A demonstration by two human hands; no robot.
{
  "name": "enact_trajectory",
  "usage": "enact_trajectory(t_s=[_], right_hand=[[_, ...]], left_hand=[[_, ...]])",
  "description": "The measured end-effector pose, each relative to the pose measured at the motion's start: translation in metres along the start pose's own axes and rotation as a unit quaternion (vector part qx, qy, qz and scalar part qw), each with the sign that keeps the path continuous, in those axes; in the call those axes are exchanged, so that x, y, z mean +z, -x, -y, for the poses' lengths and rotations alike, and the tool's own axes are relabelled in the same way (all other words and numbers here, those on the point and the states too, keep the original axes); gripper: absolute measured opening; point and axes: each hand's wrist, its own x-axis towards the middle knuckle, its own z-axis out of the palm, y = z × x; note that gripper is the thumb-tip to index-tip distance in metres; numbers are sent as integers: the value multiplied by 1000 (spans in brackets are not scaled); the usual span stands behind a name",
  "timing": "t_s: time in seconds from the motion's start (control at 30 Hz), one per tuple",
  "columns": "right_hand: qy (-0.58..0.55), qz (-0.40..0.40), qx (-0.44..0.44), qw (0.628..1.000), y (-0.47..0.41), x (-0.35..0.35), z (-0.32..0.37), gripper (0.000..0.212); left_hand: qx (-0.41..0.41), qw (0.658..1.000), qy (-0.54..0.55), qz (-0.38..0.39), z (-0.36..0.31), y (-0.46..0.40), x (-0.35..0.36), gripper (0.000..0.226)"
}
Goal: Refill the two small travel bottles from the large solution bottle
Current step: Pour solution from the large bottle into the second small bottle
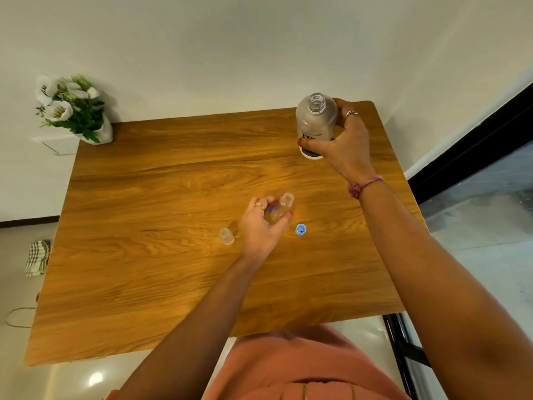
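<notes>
Against a white wall [259, 53], wooden table [173, 168] (flowers [69, 108] at corner).

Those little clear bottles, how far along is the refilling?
Done: the large frosted solution bottle is uncapped, and a blue cap lies on the wooden table. In hand: right hand grips it; left hand holds one small clear travel bottle. Left: pouring; the other small bottle waits.

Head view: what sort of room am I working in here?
Probably a home room, not a lab: a wooden table against a plain white wall, a flower pot at its corner, and a glossy tiled floor.
</notes>
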Motion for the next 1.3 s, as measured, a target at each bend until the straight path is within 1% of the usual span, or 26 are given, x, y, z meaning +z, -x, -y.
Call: enact_trajectory(t_s=[0.2,0.37,0.5,0.67,0.9,1.17,1.3], right_hand=[[19,-10,-57,998,-7,-4,22,79],[57,-14,-124,991,-14,-10,47,75],[90,-26,-165,982,-22,-15,71,70],[129,-41,-191,972,-35,-26,108,69],[159,-71,-231,957,-53,-40,155,69],[211,-114,-321,916,-66,-50,190,66],[216,-127,-345,905,-68,-52,198,65]], left_hand=[[37,994,77,-67,-46,-19,-28,33],[82,985,95,-118,-87,-36,-55,37],[99,977,116,-146,-113,-52,-78,41],[101,971,155,-149,-147,-62,-104,42],[128,967,151,-159,-176,-72,-130,42],[153,960,159,-171,-199,-78,-148,43],[157,959,160,-174,-206,-80,-154,45]])
